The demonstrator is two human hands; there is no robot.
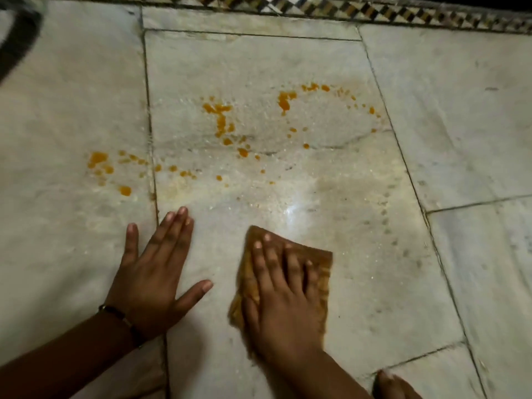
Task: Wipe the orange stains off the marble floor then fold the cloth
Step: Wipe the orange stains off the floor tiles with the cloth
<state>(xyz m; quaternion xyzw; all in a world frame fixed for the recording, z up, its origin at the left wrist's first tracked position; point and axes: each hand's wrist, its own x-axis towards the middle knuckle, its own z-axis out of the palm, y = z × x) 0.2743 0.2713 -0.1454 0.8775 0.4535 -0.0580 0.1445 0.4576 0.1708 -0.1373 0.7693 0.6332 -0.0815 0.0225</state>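
Orange stains (220, 122) lie scattered in drops and blotches across the pale marble floor (446, 125), from the left slab to the upper middle. A brownish-orange cloth (321, 259) lies flat on the floor near me. My right hand (283, 295) presses down on the cloth with straight, spread fingers. Beside it, my left hand (157, 272) rests flat on the bare marble with fingers spread, across a slab joint. A wet, shiny smear shows just beyond the cloth.
A patterned mosaic border (374, 10) runs along the far edge of the floor. A dark blurred object (17, 38) sits at the top left corner. A foot (394, 385) shows at the bottom right. Dark joints divide the slabs.
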